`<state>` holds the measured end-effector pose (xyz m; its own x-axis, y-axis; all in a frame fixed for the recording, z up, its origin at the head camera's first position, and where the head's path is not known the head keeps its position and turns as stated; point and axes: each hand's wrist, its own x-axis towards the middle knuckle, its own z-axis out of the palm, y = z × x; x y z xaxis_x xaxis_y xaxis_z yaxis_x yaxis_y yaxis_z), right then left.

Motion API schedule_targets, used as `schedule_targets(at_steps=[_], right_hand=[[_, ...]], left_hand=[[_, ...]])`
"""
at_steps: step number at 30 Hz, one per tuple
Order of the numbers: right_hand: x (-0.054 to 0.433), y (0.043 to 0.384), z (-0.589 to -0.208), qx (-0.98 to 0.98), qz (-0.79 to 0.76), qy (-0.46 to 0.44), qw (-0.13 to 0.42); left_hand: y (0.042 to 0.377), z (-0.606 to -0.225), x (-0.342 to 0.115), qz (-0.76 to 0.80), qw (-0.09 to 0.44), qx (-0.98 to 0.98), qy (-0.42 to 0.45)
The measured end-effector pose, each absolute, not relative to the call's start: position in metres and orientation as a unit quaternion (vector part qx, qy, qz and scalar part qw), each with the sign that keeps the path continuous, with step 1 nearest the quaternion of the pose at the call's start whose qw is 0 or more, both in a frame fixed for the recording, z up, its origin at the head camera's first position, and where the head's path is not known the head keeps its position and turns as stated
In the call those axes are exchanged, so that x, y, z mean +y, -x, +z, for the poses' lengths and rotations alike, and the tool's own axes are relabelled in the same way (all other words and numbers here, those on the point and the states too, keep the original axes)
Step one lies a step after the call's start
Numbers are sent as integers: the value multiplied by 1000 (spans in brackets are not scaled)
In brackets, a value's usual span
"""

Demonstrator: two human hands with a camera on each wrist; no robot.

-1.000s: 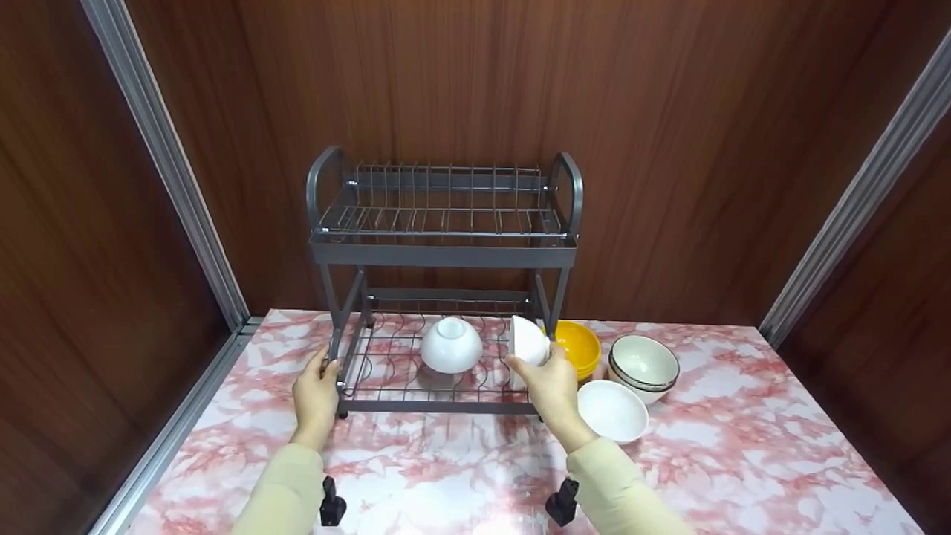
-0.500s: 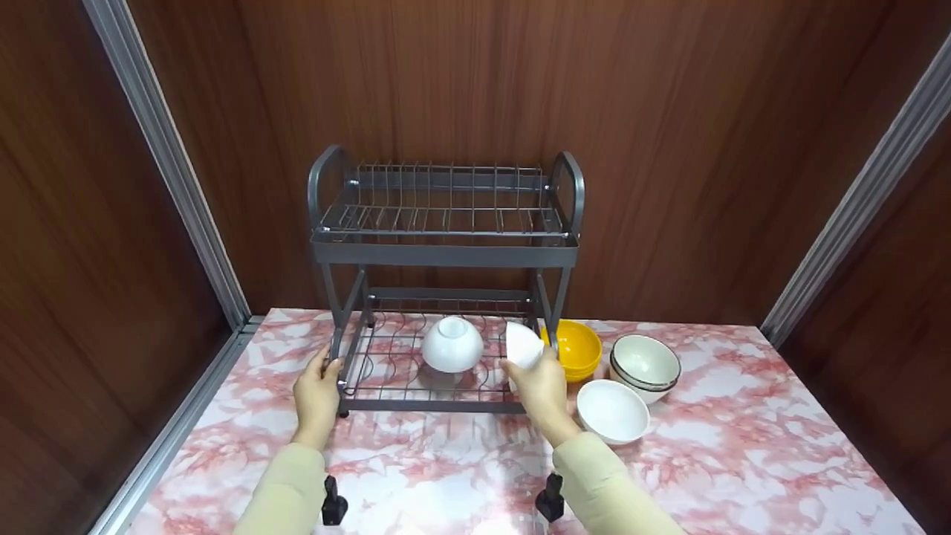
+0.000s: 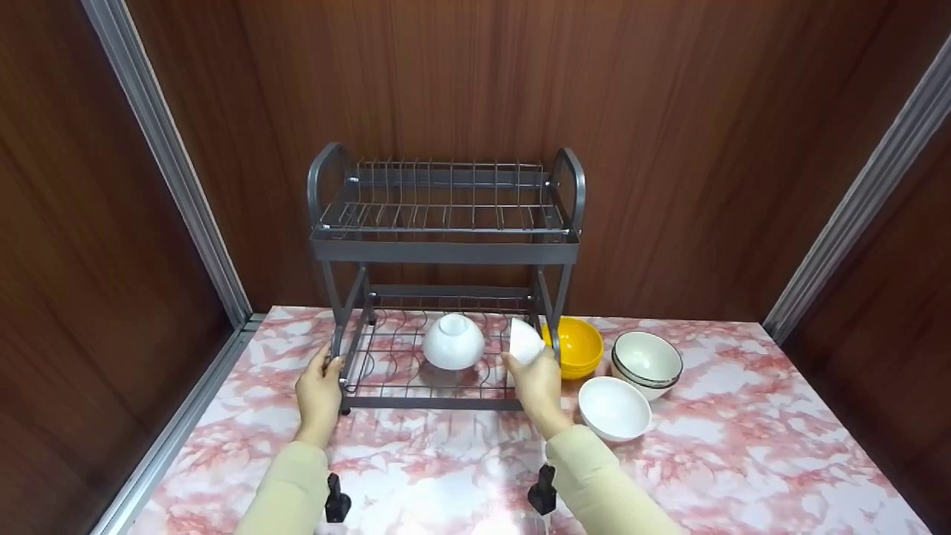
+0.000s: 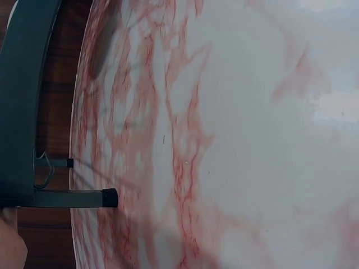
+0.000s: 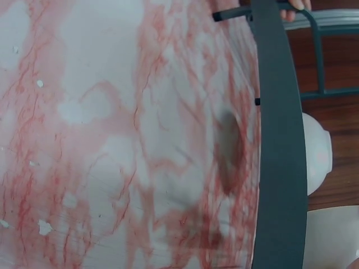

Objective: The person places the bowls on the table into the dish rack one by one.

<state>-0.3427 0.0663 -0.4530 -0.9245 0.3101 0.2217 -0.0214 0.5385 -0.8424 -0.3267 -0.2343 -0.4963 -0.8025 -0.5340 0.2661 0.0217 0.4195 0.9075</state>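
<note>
A white bowl (image 3: 524, 340) stands tipped on its side at the right end of the lower shelf of a dark grey dish rack (image 3: 446, 251). My right hand (image 3: 539, 386) grips it from the front and covers its lower part. In the middle of that shelf another white bowl (image 3: 453, 343) lies upside down, its foot ring up. At the rack's front left post, my left hand (image 3: 319, 394) holds the frame between thumb and fingers. Past the rack's dark front bar, the right wrist view catches the upside-down bowl (image 5: 317, 154) and part of the held one (image 5: 334, 235).
Right of the rack sit stacked yellow bowls (image 3: 579, 345), a stack of cream bowls with dark rims (image 3: 646, 360) and a white bowl (image 3: 614, 409), mouth up. Wire plate slots (image 3: 446, 208) line the upper tier. A wooden wall (image 3: 461, 82) rises behind the pink marbled tabletop (image 3: 743, 416).
My right hand has shifted a little left and turned, covering more of the gripped bowl, which now leans. The left hand keeps its hold on the rack.
</note>
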Motion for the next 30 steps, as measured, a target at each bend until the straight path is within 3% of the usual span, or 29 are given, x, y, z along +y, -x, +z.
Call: schedule_targets(at_steps=[7, 30], right_hand=[[65, 346, -457, -865, 467, 89, 163], [56, 345, -466, -819, 528, 94, 202]], left_hand=[[327, -497, -234, -517, 266, -798, -162], [326, -496, -233, -523, 260, -795, -164]])
